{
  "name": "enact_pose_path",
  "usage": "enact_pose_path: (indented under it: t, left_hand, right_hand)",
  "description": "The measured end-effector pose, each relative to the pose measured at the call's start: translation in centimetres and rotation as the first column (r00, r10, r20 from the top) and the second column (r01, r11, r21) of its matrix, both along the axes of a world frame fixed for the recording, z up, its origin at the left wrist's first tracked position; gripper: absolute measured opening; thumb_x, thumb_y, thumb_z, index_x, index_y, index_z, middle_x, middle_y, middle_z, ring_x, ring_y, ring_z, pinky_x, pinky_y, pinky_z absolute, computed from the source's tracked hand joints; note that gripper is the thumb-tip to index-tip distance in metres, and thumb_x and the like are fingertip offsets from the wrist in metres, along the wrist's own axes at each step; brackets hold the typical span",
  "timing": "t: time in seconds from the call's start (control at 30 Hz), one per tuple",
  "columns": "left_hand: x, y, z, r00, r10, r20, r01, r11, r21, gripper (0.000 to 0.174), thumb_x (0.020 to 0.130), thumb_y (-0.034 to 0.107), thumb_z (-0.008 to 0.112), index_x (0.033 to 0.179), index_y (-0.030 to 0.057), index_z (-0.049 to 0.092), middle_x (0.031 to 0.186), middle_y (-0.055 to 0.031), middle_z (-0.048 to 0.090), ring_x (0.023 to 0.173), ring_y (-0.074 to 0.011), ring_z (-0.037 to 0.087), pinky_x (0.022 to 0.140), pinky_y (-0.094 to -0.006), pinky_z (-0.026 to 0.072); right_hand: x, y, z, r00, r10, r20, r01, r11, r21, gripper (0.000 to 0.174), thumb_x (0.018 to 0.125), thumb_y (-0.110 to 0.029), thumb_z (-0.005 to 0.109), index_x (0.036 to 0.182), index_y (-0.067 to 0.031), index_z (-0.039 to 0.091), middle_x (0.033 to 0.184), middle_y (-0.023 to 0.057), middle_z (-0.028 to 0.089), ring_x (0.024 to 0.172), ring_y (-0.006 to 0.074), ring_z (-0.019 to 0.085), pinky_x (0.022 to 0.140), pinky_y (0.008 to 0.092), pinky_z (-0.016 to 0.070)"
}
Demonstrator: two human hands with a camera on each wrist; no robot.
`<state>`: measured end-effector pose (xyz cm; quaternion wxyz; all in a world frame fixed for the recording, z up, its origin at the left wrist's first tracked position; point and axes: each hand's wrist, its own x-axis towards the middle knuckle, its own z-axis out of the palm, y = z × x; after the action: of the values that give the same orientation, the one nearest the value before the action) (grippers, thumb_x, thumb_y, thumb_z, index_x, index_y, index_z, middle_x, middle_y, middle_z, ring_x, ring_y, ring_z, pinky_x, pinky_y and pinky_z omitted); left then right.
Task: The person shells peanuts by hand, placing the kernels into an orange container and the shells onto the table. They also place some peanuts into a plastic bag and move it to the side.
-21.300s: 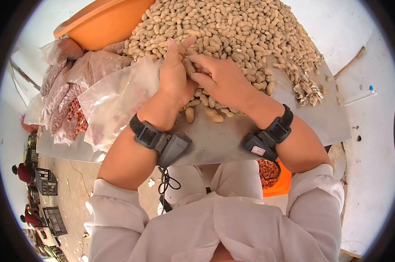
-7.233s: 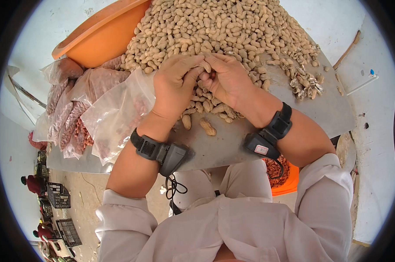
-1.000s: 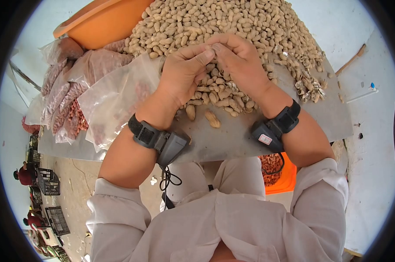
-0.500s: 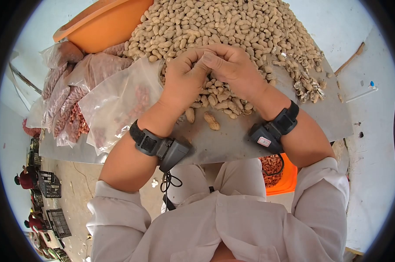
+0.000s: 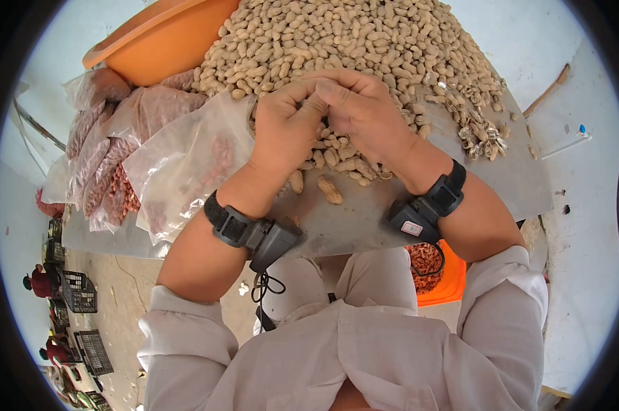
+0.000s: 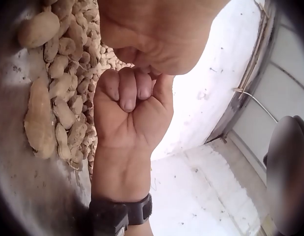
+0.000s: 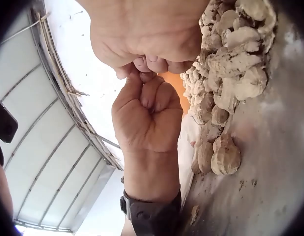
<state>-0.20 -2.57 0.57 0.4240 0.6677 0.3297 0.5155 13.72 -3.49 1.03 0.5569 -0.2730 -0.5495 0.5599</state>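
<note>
In the head view my left hand (image 5: 287, 123) and right hand (image 5: 368, 113) meet over the near side of a large heap of unshelled peanuts (image 5: 364, 41). Both thumbs press together, and the fingers of each hand curl inward around a peanut that the hands hide. The left wrist view shows the right hand (image 6: 132, 115) with its fingers folded toward the palm, close under the left hand (image 6: 157, 39). From the right wrist the left hand (image 7: 149, 115) appears curled, its thumb and fingertips touching the right hand (image 7: 147, 34). A single peanut (image 5: 331, 190) lies before the heap.
Clear bags of red kernels (image 5: 111, 151) and a flat plastic bag (image 5: 190, 164) lie left on the metal table (image 5: 350, 226). An orange basin (image 5: 166, 41) leans behind them. Broken shells (image 5: 484, 133) lie right. An orange tub (image 5: 446, 274) of reddish pieces sits below the table edge.
Several seconds ago a peanut and a red kernel showed between the fingers; now the hands cover what they hold. Over the last second both hands shifted slightly left, with thumbs closing together.
</note>
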Motion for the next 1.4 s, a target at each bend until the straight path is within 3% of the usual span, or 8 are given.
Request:
enact_pose_path:
  t: [0.2,0.37,0.6,0.8,0.9,1.1,1.3,1.4]
  left_hand:
    - [0.0,0.4,0.0,0.993,0.012,-0.117,0.007,0.986,0.167,0.019,0.089,0.014,0.056,0.090,-0.0036,0.064,0.071,-0.0016,0.060,0.062,-0.0073,0.049,0.056,-0.0225,0.0421]
    - [0.2,0.7,-0.5,0.998,-0.020,-0.055,0.026,0.995,0.099,0.021,0.090,0.015,0.055,0.095,-0.0037,0.064,0.074,-0.0019,0.061,0.065,-0.0076,0.050,0.058,-0.0230,0.0430]
    - [0.4,0.7,-0.8,0.996,-0.078,0.030,0.077,0.997,0.031,0.025,0.091,0.015,0.052,0.108,-0.0018,0.061,0.073,0.0008,0.057,0.060,-0.0052,0.047,0.054,-0.0201,0.0407]
    - [-0.1,1.5,-1.3,0.890,-0.344,0.300,0.405,0.897,-0.174,0.035,0.093,0.016,0.049,0.124,-0.0013,0.050,0.082,0.0012,0.055,0.060,-0.0020,0.041,0.052,-0.0154,0.0336]
    - [0.2,1.0,-0.8,0.965,-0.207,0.160,0.231,0.961,-0.148,0.033,0.093,0.015,0.049,0.122,-0.0019,0.051,0.086,-0.0006,0.057,0.065,-0.0049,0.047,0.057,-0.0169,0.0391]
    - [0.2,1.4,-0.8,0.963,0.196,-0.184,-0.087,0.874,0.478,0.027,0.085,0.005,0.054,0.112,0.0009,0.060,0.086,-0.0090,0.060,0.077,-0.0196,0.060,0.069,-0.0285,0.0488]
    - [0.3,1.4,-0.7,0.937,0.273,-0.218,-0.110,0.822,0.558,0.027,0.081,0.004,0.058,0.108,0.0032,0.062,0.089,-0.0114,0.061,0.078,-0.0241,0.059,0.071,-0.0297,0.0477]
    - [0.3,1.7,-0.9,0.966,0.186,-0.178,-0.103,0.914,0.393,0.024,0.083,0.008,0.058,0.105,0.0023,0.064,0.084,-0.0090,0.061,0.073,-0.0198,0.057,0.064,-0.0259,0.0460]
  right_hand:
    - [0.1,0.3,-0.3,0.990,0.040,-0.136,-0.057,0.991,-0.123,0.019,0.087,-0.022,0.058,0.095,-0.0050,0.062,0.063,-0.0071,0.044,0.050,0.0021,0.032,0.043,0.0181,0.0227]
    - [0.2,0.6,-0.9,0.987,0.058,-0.153,-0.071,0.994,-0.087,0.022,0.092,-0.020,0.051,0.105,-0.0036,0.059,0.065,-0.0072,0.043,0.051,0.0008,0.032,0.044,0.0167,0.0254]
    - [-0.3,0.3,-0.8,0.992,-0.046,-0.117,0.045,0.999,-0.012,0.021,0.091,-0.024,0.053,0.093,-0.0045,0.060,0.064,-0.0066,0.044,0.051,0.0013,0.034,0.044,0.0176,0.0264]
    - [-0.7,0.3,-0.8,0.975,-0.107,-0.194,0.087,0.991,-0.105,0.022,0.093,-0.027,0.050,0.092,-0.0062,0.057,0.063,-0.0064,0.044,0.052,0.0017,0.035,0.043,0.0179,0.0273]
    - [-0.6,0.5,-0.9,0.959,-0.047,-0.279,0.007,0.990,-0.143,0.024,0.093,-0.030,0.049,0.090,-0.0075,0.055,0.062,-0.0058,0.043,0.050,0.0030,0.035,0.043,0.0189,0.0275]
    - [-0.5,0.9,-1.6,0.923,-0.004,-0.386,-0.103,0.961,-0.257,0.029,0.093,-0.037,0.048,0.084,-0.0095,0.051,0.060,-0.0031,0.042,0.047,0.0072,0.034,0.044,0.0212,0.0286]
    - [-0.5,1.2,-2.3,0.926,-0.015,-0.378,-0.093,0.959,-0.266,0.037,0.093,-0.043,0.046,0.078,-0.0093,0.050,0.060,-0.0011,0.043,0.046,0.0090,0.034,0.044,0.0234,0.0286]
    - [-0.7,0.9,-1.8,0.945,-0.057,-0.321,-0.034,0.962,-0.270,0.037,0.092,-0.041,0.048,0.075,-0.0082,0.052,0.059,-0.0010,0.043,0.046,0.0091,0.034,0.044,0.0241,0.0284]
